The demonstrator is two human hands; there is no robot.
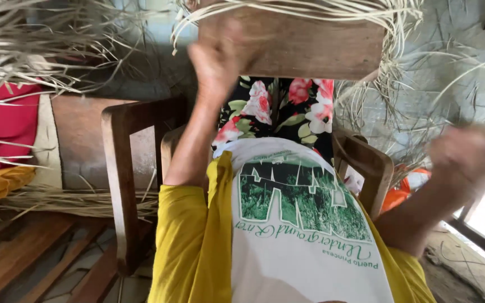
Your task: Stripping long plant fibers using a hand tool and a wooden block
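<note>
My left hand [215, 63] is raised and grips the left edge of a brown wooden block [310, 47] held up over my lap. Pale straw strands [391, 22] are woven over the block's top and hang loose from its sides. My right hand [470, 152] is out to the right, away from the block, and blurred by motion, so I cannot tell whether it pinches a strand. Below are my yellow and white printed shirt [293, 235] and floral skirt [287, 104].
I sit in a wooden chair with one arm [120, 168] at my left and one [369, 164] at my right. A red cloth [1, 120] and loose straw [68, 202] lie at the left. An orange object [402, 193] sits behind the right arm.
</note>
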